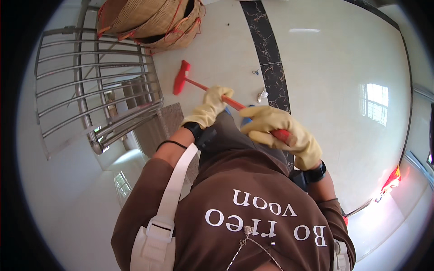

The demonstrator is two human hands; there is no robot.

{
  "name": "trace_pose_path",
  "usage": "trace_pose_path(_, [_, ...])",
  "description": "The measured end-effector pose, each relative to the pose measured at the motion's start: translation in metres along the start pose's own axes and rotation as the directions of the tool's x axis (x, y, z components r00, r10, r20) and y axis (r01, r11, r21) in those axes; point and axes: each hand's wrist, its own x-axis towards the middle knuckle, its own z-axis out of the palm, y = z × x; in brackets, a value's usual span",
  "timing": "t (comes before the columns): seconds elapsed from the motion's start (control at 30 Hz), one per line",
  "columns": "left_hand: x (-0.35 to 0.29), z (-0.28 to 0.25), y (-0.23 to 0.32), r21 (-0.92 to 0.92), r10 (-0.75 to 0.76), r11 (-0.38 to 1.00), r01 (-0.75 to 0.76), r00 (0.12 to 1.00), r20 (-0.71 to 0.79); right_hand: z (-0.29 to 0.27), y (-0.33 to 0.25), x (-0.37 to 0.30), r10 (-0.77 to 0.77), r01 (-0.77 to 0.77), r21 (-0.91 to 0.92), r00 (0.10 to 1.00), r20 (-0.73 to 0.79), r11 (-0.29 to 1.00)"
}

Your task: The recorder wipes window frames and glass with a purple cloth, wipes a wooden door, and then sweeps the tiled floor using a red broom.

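A red broom (233, 103) slants from the upper left to the lower right in front of my body, its wide head (181, 77) down on the pale tiled floor. Both hands wear cream rubber gloves. My left hand (211, 106) is wrapped round the handle partway along. Near the handle's upper end, my right hand (282, 132) curls round it more loosely, and the red grip end pokes out by the thumb side. The underside of the broom head is hidden. Below the gloves show my dark trousers and bits of blue footwear.
Left of me stands a metal railing (104, 77) beside a drop to a lower level. Woven baskets (153, 22) with red ties rest behind it. A black stone strip (264, 40) crosses the floor, with small litter (262, 95) beside it. A red object (391, 179) lies at the right wall.
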Motion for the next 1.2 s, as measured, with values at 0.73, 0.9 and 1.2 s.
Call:
trace_pose_path(0.73, [0.312,-0.096,0.043,-0.113,0.173,0.980,-0.165,0.983,0.059,-0.178,-0.032,0.143,-0.005,0.006,-0.001,0.924,-0.382,1.000])
trace_pose_path(0.9, [0.422,-0.116,0.056,-0.318,0.393,0.884,-0.342,0.913,0.112,-0.237,-0.068,0.236,0.149,-0.054,0.179,0.804,-0.575,0.982])
trace_pose_path(1.2, [0.546,-0.215,0.163,-0.140,0.441,0.895,-0.423,0.887,0.140,-0.389,-0.107,0.340,-0.629,0.611,-0.187,0.775,-0.062,0.770])
